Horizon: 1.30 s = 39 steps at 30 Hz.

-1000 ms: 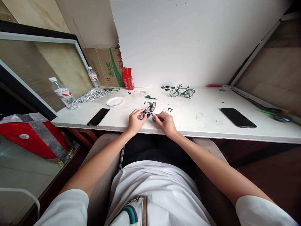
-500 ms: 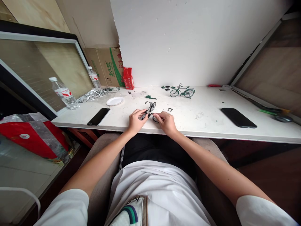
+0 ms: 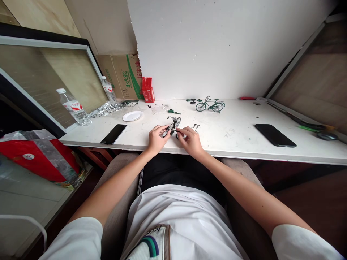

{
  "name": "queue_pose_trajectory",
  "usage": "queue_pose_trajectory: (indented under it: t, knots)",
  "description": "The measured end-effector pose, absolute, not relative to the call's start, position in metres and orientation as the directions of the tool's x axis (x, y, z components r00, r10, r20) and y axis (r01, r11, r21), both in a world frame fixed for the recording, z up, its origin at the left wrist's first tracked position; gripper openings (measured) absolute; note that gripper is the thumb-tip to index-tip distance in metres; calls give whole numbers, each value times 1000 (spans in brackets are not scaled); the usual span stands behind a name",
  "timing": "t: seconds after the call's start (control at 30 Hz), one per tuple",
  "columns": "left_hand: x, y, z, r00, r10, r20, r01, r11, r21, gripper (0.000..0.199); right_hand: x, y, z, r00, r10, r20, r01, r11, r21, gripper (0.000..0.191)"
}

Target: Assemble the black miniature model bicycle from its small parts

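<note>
Black model bicycle (image 3: 176, 122), partly built, was between our two hands over the near part of the white tabletop (image 3: 233, 144), its spoked wheel and handlebar on the side away from us. We had our left hand (image 3: 158, 138) closed on its near end, gripped between thumb and fingers. With our right hand (image 3: 191, 140) we pinched a small dark part (image 3: 175, 130) at the frame, thumb and finger drawn together; it was too small for us to tell whether it was a separate piece. A dark wheel (image 3: 178, 136) showed just beside our right fingertips, partly hidden, and we could not tell whether it was joined to the rest.

Just beyond our right hand lay a small black bracket (image 3: 196, 126). Farther back, we saw a green model bicycle (image 3: 210, 105) standing upright near the white panel (image 3: 217, 50), with a green part (image 3: 173, 112) lying to its left. On our left we had a white plate (image 3: 132, 116), a black phone (image 3: 114, 134) and two water bottles (image 3: 76, 108); a second phone (image 3: 275, 135) lay well apart on our right. Behind the plate, a red box (image 3: 148, 90) stood beside a cardboard box (image 3: 121, 77).
</note>
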<state>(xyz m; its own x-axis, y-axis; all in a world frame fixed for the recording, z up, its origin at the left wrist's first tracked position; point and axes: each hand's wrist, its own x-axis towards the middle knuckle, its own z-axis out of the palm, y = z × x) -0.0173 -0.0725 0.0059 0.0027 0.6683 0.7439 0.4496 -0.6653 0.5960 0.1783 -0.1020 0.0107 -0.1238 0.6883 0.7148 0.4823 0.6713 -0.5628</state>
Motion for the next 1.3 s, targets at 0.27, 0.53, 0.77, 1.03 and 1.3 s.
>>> queue_pose_trajectory:
  t: [0.27, 0.53, 0.77, 1.03, 1.3]
  knots:
    - [-18, -69, 4, -18, 697, 717, 425, -644, 636, 28, 179, -103, 11, -143, 664, 734, 456, 702, -547, 32]
    - [-18, -71, 5, -9, 696, 718, 406, -654, 638, 28, 179, -103, 11, -138, 698, 703, 478, 668, -570, 36]
    - [-18, -71, 5, 3, 691, 723, 416, -659, 627, 29, 180, -101, 9, -133, 695, 707, 475, 671, -570, 37]
    - [-17, -73, 7, 10, 683, 731, 416, -667, 618, 29, 181, -100, 4, -24, 816, 578, 370, 544, -753, 41]
    - [-18, -75, 6, 1, 703, 711, 389, -655, 648, 30, 181, -106, 11, -65, 831, 552, 389, 530, -753, 42]
